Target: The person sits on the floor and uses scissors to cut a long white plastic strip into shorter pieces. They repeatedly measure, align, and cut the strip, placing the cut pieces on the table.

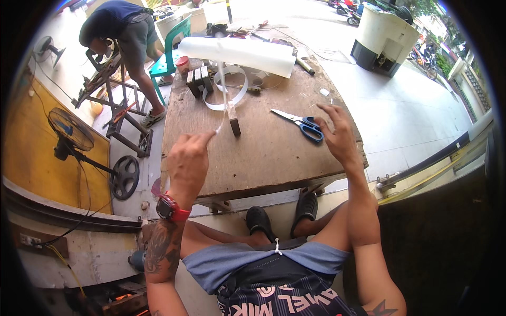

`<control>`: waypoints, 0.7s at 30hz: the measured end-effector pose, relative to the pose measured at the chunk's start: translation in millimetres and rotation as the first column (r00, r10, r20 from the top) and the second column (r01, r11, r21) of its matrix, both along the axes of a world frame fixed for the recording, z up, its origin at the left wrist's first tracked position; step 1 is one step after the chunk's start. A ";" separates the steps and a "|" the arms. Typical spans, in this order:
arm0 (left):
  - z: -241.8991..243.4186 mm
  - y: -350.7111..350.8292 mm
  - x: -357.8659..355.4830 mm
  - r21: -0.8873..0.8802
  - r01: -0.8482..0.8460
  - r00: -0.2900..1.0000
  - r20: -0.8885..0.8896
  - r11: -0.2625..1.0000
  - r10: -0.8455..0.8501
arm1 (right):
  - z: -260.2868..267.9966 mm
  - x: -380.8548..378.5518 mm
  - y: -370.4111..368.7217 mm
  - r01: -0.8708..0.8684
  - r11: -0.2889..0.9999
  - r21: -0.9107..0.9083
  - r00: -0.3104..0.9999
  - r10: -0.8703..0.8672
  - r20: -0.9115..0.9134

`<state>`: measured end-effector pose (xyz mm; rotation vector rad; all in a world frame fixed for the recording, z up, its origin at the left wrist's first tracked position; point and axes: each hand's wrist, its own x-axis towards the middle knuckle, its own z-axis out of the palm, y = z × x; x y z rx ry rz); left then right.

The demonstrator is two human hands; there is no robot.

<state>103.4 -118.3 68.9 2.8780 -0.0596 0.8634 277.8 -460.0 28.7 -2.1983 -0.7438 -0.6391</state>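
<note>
My left hand (189,160) is above the left part of the wooden table (261,162), pinching the end of a thin whitish strip (224,85) that runs up and away, blurred. Just right of it stands a narrow dark block (235,123) with a pale top. My right hand (336,132) hovers with its fingers apart at the blue handles of the scissors (306,125), whose blades point to the left; whether it touches them is unclear. Behind lie a loop of white strip (245,89), dark blocks (199,82) side by side and a large roll of translucent sheet (241,54).
A red-lidded jar (182,64) stands at the table's back left, near a green plastic chair (174,51). Another person (126,27) bends over a metal frame (118,94) at the left. A pedestal fan (71,130) stands at the left, a large white container (383,39) at the back right.
</note>
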 end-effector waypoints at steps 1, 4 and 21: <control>-9.5 -3.6 -3.7 0.052 0.025 0.990 -0.136 0.998 -0.018 | 3.8 -5.4 -0.6 0.035 0.998 0.045 0.999 -0.035 0.006; -45.9 -20.6 -16.4 0.130 0.156 0.964 -0.234 0.979 -0.123 | 15.5 -26.8 -0.4 0.060 0.973 0.225 0.982 -0.098 0.161; -82.2 -38.6 -74.4 -0.130 0.049 0.996 -0.065 0.990 -0.057 | -19.1 -78.0 23.0 -0.252 0.844 -0.473 0.964 0.264 -0.043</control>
